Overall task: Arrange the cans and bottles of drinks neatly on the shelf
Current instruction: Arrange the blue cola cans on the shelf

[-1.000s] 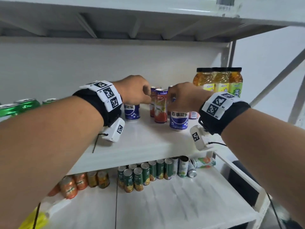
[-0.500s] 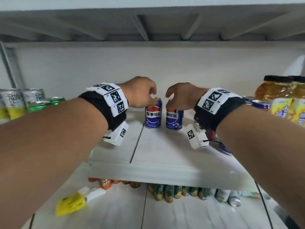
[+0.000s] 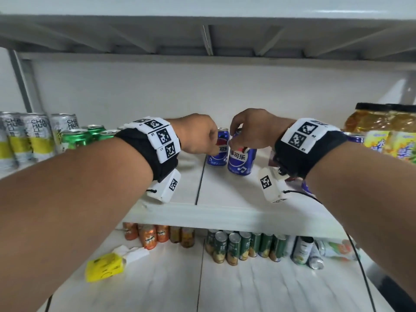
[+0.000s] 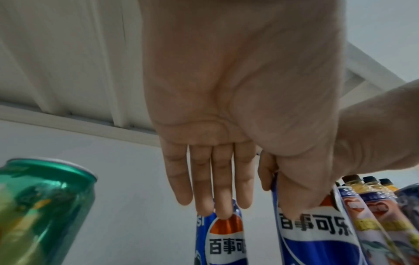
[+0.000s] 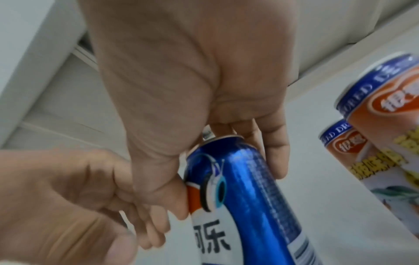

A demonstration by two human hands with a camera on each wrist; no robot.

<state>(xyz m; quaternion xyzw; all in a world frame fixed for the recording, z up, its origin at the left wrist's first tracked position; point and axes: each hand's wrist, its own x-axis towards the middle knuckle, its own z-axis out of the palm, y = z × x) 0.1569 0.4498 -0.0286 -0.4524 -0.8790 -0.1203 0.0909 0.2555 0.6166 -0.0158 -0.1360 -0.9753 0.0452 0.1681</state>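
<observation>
Two blue Pepsi cans stand close together in the middle of the upper shelf (image 3: 225, 216). My right hand (image 3: 248, 129) grips the nearer can (image 3: 242, 158) by its top, thumb on the label and fingers behind the rim (image 5: 226, 179). The can leans slightly. My left hand (image 3: 200, 137) is at the farther can (image 3: 219, 152). Its fingers (image 4: 217, 179) hang straight, tips against the top of that can (image 4: 221, 238). The two hands almost touch.
Green cans (image 3: 86, 137) and white-and-yellow cans (image 3: 33, 136) fill the shelf's left end. Yellow tea bottles (image 3: 387, 136) and orange-labelled cans (image 5: 385, 129) stand at the right. The lower shelf holds green cans (image 3: 243, 246), orange bottles (image 3: 150, 235) and a yellow packet (image 3: 104, 269).
Both hands brought the two blue cans leftward from beside the red-labelled cans to the shelf's middle. The left hand's fingers have loosened on the farther can.
</observation>
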